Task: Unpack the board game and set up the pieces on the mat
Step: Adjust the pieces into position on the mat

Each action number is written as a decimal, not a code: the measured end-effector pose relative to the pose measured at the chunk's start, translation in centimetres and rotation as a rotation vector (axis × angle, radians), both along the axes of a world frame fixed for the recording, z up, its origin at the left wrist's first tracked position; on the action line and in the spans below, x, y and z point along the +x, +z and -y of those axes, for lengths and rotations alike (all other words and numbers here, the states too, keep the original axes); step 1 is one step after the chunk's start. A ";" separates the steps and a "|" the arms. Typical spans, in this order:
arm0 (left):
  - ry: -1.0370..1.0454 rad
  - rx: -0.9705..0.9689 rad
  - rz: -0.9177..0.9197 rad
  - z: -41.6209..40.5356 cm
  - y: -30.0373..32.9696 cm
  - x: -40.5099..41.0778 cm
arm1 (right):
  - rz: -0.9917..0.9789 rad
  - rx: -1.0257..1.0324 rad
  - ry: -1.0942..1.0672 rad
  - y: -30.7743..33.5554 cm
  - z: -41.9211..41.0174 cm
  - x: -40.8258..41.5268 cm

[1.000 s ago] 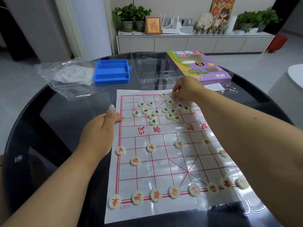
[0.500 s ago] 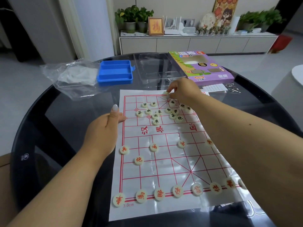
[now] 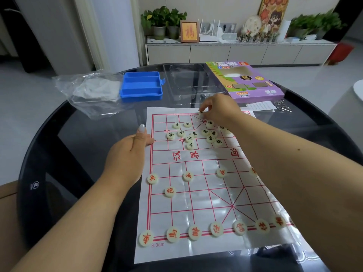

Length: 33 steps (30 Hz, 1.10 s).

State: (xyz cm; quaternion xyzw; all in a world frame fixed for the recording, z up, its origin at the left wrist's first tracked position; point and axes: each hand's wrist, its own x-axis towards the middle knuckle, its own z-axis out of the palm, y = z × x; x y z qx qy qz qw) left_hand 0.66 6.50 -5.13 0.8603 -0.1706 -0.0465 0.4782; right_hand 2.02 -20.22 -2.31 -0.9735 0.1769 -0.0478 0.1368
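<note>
Beyond the mat (image 3: 198,160), the plastic bag (image 3: 92,93) is holding something pale and indistinct; the blue tray (image 3: 141,85) is showing bare compartments. Your left hand (image 3: 127,154) is pressing flat on the mat's left edge. Your right hand (image 3: 218,110) is pinching a black piece (image 3: 201,114), mostly hidden, at the far edge.

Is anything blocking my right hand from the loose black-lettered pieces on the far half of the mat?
Nothing visible does. The right hand already pinches one round cream piece at the far edge; the black-lettered cluster lies just nearer, uncovered.
</note>
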 end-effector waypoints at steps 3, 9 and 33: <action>-0.003 0.000 0.000 0.0 0.0 0.1 | 0.014 0.027 0.000 0.0 -0.1 -0.1; -0.002 0.005 -0.015 -0.1 -0.2 0.2 | 0.007 0.195 0.217 1.4 -2.2 -1.4; 0.000 0.003 -0.001 -0.1 0.1 -0.1 | -0.284 -0.050 0.511 2.8 -4.5 -2.1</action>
